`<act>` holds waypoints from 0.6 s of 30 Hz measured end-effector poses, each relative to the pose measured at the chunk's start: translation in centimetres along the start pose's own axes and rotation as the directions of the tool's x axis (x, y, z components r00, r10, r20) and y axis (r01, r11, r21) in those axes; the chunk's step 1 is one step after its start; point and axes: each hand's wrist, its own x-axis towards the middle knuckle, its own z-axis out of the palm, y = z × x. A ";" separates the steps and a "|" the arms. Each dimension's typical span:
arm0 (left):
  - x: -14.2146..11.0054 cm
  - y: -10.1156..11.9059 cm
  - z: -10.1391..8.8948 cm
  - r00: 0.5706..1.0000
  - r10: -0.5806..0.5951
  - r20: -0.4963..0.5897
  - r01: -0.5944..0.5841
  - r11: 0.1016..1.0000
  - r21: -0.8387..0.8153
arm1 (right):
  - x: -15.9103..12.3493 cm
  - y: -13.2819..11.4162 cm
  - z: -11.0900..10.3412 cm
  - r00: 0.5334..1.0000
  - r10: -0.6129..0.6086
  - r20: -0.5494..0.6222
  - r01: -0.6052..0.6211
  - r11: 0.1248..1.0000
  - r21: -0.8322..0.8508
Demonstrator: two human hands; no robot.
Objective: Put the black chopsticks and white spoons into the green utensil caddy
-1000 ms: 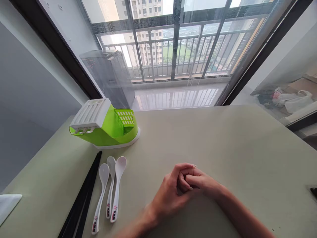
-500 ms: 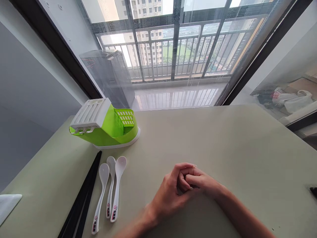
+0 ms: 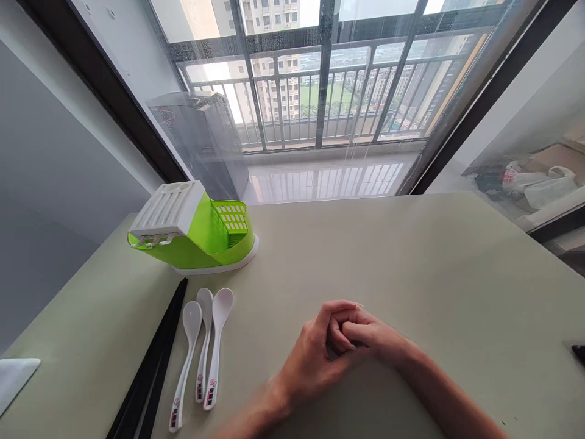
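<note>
Slim black chopsticks [image 3: 167, 335] run out of view at the bottom; count unclear. White flat-looking piece [image 3: 17, 375] cut off far left, small black object [image 3: 579, 352] far right; can't identify either. Left hand [image 3: 313, 353] and right hand [image 3: 363, 329] clasped together, fingers curled, some hidden. Three glossy white spoons [image 3: 223, 306] lie left of them, below the lime-green and white plastic utensil caddy [image 3: 196, 247]. Versus half a second ago: no visible shift.

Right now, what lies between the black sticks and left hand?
Three white spoons lie between the black sticks and left hand, in the head view.
</note>
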 end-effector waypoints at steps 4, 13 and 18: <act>0.0 0.1 0.0 1.000 -0.006 -0.004 0.006 1.000 0.007 | 0.0 0.0 0.0 1.000 -0.004 0.005 0.004 1.000 -0.005; 0.0 -0.1 0.1 1.000 -0.007 -0.022 0.007 1.000 -0.005 | -0.1 0.2 -0.3 1.000 0.006 -0.018 -0.007 1.000 -0.013; 0.0 0.1 0.2 1.000 -0.009 -0.026 0.009 1.000 0.001 | 0.0 0.0 -0.1 1.000 0.011 -0.015 -0.011 1.000 -0.002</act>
